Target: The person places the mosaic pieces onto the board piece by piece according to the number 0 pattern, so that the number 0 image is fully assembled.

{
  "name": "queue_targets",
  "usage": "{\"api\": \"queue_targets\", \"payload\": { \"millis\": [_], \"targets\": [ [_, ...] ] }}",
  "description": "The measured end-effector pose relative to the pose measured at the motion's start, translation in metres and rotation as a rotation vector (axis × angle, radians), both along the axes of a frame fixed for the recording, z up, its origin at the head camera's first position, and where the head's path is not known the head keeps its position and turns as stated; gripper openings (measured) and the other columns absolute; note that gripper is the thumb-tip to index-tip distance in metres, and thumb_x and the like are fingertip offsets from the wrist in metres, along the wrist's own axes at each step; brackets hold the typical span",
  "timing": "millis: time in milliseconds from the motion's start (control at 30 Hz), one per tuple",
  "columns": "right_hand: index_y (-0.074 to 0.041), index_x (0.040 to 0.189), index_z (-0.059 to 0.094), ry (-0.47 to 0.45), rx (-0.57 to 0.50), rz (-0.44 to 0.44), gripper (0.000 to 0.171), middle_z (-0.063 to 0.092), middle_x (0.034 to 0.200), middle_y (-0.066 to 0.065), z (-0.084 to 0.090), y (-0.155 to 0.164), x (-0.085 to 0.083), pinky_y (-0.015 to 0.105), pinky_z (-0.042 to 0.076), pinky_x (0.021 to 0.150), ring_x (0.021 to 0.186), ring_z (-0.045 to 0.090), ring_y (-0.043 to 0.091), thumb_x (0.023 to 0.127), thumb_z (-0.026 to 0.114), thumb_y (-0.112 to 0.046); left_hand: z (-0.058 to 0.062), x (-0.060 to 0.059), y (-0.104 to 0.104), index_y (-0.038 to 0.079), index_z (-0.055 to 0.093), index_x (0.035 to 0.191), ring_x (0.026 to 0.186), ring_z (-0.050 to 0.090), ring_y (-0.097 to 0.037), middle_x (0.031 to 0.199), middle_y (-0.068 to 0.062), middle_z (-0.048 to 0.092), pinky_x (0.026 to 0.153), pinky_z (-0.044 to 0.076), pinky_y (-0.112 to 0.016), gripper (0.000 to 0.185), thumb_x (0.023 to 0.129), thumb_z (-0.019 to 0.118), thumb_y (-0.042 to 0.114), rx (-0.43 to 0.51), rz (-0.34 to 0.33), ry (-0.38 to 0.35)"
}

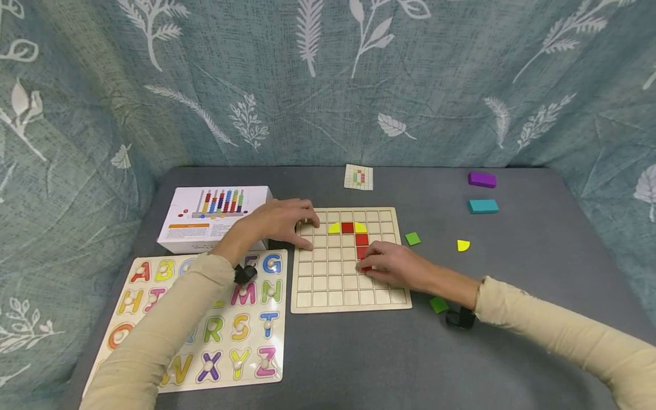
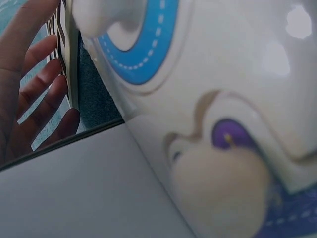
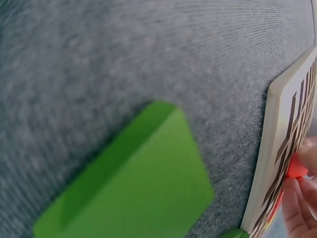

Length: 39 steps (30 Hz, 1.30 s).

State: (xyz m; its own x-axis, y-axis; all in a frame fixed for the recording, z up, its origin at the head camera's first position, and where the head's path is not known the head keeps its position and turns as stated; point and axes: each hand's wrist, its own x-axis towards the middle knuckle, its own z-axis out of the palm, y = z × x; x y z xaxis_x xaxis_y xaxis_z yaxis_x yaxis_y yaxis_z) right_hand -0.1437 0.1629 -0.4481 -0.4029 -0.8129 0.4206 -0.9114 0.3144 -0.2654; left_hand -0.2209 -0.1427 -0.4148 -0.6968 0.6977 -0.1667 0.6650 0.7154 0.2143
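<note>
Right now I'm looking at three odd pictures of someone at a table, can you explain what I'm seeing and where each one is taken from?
No machine here: a person works with two bare hands, wearing three cameras. The wide picture comes from a head camera looking down at a grey table. The other two come from wrist cameras, so they are very close and blurry.

On the table lies a wooden grid board with yellow and red tiles in it. The left hand rests on the board's far left corner. The right hand has its grip on a red tile at the board.

Beside it sit an alphabet puzzle, a white box, a small pattern card, loose green tiles, a yellow quarter-circle, and purple and teal blocks. The right wrist view shows a green tile up close.
</note>
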Motion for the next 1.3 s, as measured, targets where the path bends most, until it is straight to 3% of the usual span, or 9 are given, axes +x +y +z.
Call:
{"api": "queue_targets", "payload": {
  "millis": [267,500,733,833,1300],
  "targets": [
    [-0.011,0.101,0.075,-0.019,0.077,-0.073,0.02,0.062,0.097,0.005,0.0,0.004,0.01,0.02,0.048,0.066,0.079,0.056,0.012,0.081,0.078,-0.013,0.0,0.001,0.0,0.031,0.066,0.115,0.088,0.05,-0.008,0.111,0.009,0.056,0.07,0.041,-0.028,0.049,0.077,0.072,0.061,0.003,0.007,-0.006],
    [-0.015,0.102,0.075,0.075,0.162,-0.212,0.024,0.062,0.101,0.006,0.024,0.037,0.023,0.025,0.049,0.062,0.083,0.057,0.015,0.079,0.08,-0.022,0.002,0.0,0.002,0.032,0.065,0.115,0.087,0.049,-0.007,0.11,0.01,0.056,0.07,0.04,-0.029,0.049,0.076,0.072,0.062,0.004,0.0,-0.016],
    [-0.012,0.107,0.075,-0.015,0.193,-0.519,0.03,0.06,0.097,0.005,0.024,0.114,0.008,0.031,0.044,0.062,0.081,0.053,0.015,0.079,0.08,-0.021,0.003,-0.001,0.002,0.032,0.065,0.114,0.085,0.049,-0.008,0.11,0.01,0.056,0.068,0.04,-0.028,0.048,0.076,0.073,0.06,0.005,0.009,-0.028],
    [-0.011,0.109,0.074,-0.067,0.201,-0.605,0.032,0.06,0.097,0.008,0.02,0.136,0.006,0.032,0.042,0.062,0.079,0.053,0.017,0.079,0.08,-0.019,0.002,-0.001,0.0,0.032,0.065,0.114,0.085,0.048,-0.007,0.111,0.01,0.056,0.068,0.04,-0.028,0.048,0.076,0.073,0.06,0.003,0.007,-0.034],
    [-0.009,0.116,0.071,-0.187,0.289,-0.731,0.034,0.058,0.103,0.013,0.02,0.152,0.008,0.03,0.04,0.054,0.074,0.056,0.02,0.084,0.075,-0.022,0.0,-0.001,-0.001,0.033,0.065,0.115,0.086,0.049,-0.007,0.113,0.01,0.056,0.068,0.041,-0.028,0.048,0.077,0.072,0.061,-0.003,0.006,-0.024]
  ]
}}
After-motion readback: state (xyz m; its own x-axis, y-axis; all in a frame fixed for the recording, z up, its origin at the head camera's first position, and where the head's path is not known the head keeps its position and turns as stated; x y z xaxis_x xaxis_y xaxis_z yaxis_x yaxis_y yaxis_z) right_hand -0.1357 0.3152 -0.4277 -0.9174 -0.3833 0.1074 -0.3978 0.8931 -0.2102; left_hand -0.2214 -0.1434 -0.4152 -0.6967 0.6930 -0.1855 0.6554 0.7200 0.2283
